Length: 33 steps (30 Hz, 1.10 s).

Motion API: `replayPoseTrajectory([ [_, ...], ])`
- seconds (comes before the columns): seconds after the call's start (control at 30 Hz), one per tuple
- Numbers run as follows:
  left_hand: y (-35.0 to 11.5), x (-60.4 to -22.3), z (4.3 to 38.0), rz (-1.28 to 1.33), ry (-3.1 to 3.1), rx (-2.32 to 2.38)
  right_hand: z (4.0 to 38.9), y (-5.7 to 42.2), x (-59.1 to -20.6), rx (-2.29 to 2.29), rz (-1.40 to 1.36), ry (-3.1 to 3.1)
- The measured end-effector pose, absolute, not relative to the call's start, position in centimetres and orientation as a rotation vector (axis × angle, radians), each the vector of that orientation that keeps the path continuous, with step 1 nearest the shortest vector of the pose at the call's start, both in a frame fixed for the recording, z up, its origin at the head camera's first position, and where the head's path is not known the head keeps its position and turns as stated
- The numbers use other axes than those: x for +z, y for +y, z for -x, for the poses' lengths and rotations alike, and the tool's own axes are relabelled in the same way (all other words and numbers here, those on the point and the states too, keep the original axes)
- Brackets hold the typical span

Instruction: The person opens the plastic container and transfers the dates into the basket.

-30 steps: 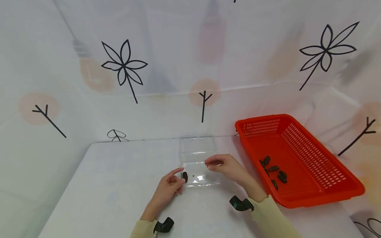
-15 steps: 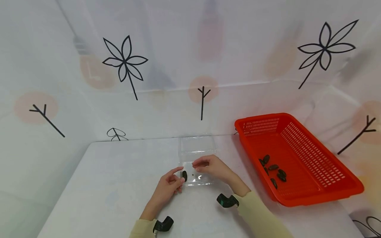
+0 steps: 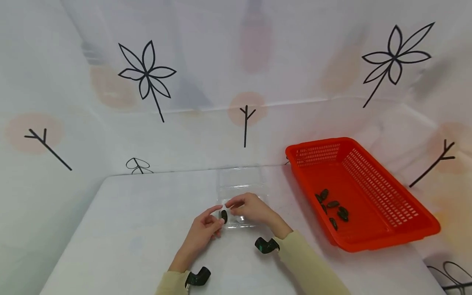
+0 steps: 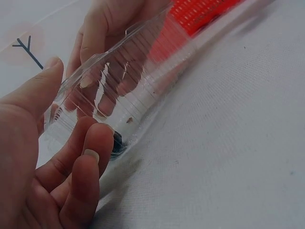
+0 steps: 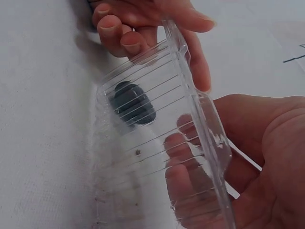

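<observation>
A clear plastic box (image 3: 239, 224) lies opened out on the white table, its lid (image 3: 241, 177) folded back. Inside, at the left end, sits one dark oval piece (image 5: 135, 104), like a smooth pebble. My left hand (image 3: 202, 230) grips that end of the box, its fingers (image 4: 88, 167) curled against the outside of the wall. Over the box reaches my right hand (image 3: 252, 209), fingers loosely bent and spread from the thumb, holding nothing visible. Its fingertips hang just right of the dark piece. Through the clear wall a tiny brown speck (image 5: 138, 152) shows.
To the right stands a red plastic basket (image 3: 372, 213) with slotted walls. Several similar dark pieces (image 3: 333, 204) lie along its left side. A patterned white cloth (image 3: 195, 135) hangs behind the table's back edge.
My right hand has moved left across the box, from its right side to beside the dark piece. The left hand keeps its place at the left end.
</observation>
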<state>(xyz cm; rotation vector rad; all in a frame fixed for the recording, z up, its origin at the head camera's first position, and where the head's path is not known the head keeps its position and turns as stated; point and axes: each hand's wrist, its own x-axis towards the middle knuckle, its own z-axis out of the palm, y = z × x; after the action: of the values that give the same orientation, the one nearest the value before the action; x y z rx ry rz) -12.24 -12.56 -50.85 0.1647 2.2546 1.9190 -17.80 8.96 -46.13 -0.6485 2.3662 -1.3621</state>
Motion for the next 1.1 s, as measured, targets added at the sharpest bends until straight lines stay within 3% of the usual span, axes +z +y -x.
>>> replayPoseTrajectory([
  [1.1,-12.7,-50.8,12.5,-0.150,2.244,1.933,18.7,7.1,-47.3,-1.237,0.660,2.387],
])
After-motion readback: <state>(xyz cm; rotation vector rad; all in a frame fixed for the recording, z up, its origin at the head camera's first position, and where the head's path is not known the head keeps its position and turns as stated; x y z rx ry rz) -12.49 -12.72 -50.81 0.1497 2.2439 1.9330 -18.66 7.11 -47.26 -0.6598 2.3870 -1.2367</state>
